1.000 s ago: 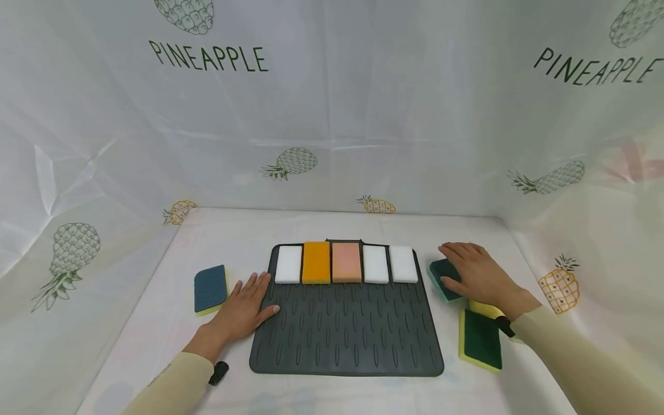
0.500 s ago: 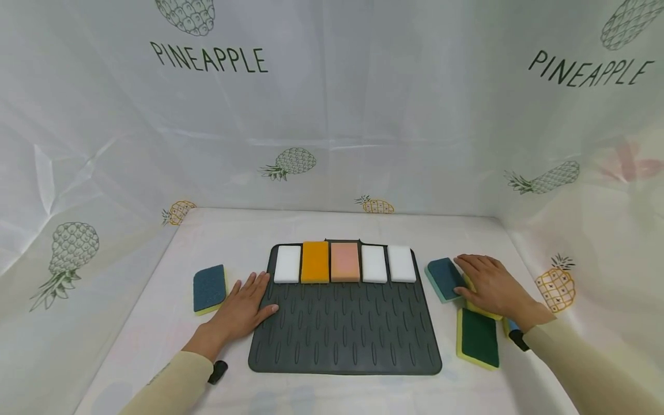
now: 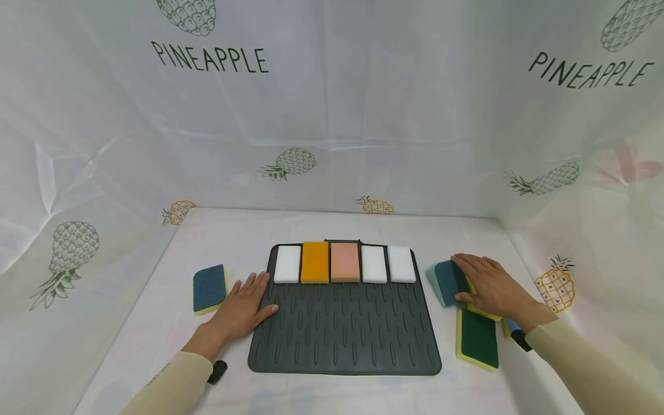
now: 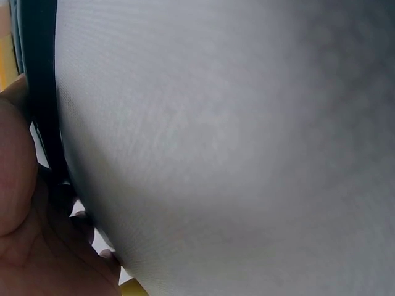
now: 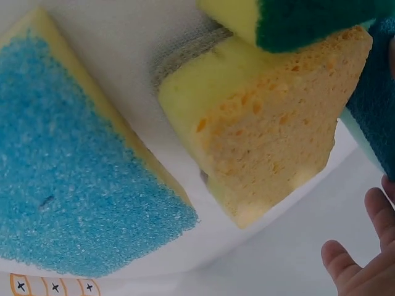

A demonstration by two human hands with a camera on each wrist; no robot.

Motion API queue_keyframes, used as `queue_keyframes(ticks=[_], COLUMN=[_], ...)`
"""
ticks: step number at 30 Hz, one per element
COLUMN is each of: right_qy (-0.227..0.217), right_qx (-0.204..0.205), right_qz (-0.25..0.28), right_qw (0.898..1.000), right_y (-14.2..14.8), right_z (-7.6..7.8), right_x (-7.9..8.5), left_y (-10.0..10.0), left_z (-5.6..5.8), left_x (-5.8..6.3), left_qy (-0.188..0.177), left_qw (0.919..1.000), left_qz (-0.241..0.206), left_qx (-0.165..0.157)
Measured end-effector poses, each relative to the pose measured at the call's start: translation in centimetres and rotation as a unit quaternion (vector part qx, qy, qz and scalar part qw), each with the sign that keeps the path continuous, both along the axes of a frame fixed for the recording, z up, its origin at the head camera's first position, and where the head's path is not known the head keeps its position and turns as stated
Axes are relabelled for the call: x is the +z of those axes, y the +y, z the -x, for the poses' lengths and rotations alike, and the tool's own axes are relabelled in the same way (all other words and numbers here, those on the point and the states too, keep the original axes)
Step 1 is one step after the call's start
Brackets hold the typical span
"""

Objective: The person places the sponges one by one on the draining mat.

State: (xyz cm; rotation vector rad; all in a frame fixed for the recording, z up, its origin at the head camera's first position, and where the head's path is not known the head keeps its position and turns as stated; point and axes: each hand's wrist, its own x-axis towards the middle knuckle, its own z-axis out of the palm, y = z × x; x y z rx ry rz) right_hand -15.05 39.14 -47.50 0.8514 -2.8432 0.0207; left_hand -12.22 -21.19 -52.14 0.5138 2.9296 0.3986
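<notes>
My left hand [image 3: 241, 308] lies flat, fingers spread, on the left edge of a dark grey ridged mat [image 3: 344, 331]. In the left wrist view, part of the palm [image 4: 43, 240] shows beside the mat's dark edge [image 4: 43, 92]. Right of the mat, my right hand [image 3: 487, 285] pinches a blue-green scouring sponge [image 3: 447, 282] between thumb and fingers; it is tilted, with its pale side facing left. A yellow sponge [image 3: 482, 312] lies partly hidden beneath that hand. The right wrist view shows the yellow sponge's porous orange-tan face [image 5: 271, 129] and the held sponge [image 5: 376, 98] at the right edge.
Along the mat's back edge stand white blocks [image 3: 287, 264], an orange one [image 3: 314, 262] and a pink one [image 3: 344, 262]. A blue-and-yellow sponge [image 3: 210, 288] lies left of my left hand. Near my right wrist are a green-and-yellow sponge [image 3: 478, 339] and a light-blue sponge [image 5: 74, 166].
My right hand moved right, off the top of the blue-green sponge, to its right side, and now grips it. The sponge has tipped from flat to tilted. My left hand stays put.
</notes>
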Motion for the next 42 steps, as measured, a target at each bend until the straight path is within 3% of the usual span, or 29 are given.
queue_keyframes(ticks=[13,16,21,27,34,42], right_qy=[-0.06,-0.048,0.01,0.049,0.084,0.04], right_qx=[-0.041,-0.041,-0.033,-0.048,-0.03,-0.039], right_qz=[-0.02,-0.003,0.023,0.06,0.083,0.081], right_qw=[0.997,0.998,0.999,0.996,0.993,0.995], right_y=[0.1,-0.1,-1.2,-4.5,-9.3,-16.2], right_z=[-1.0,-0.9,-0.5,0.0,0.2,-0.5], right_x=[0.0,0.0,0.1,0.3,0.0,-0.6], left_y=[0.1,0.1,0.0,-0.2,-0.4,-0.5], left_z=[-0.2,-0.2,-0.1,0.1,0.4,0.3], left_x=[-0.1,0.1,0.3,0.3,0.3,0.4], left_qy=[0.004,0.002,-0.011,-0.019,-0.012,-0.002], left_qw=[0.9999,0.9999,0.9999,0.9998,0.9998,0.9999], left_qz=[-0.004,-0.005,-0.008,-0.009,-0.013,-0.002], left_qx=[-0.009,-0.012,-0.008,-0.005,-0.013,-0.015])
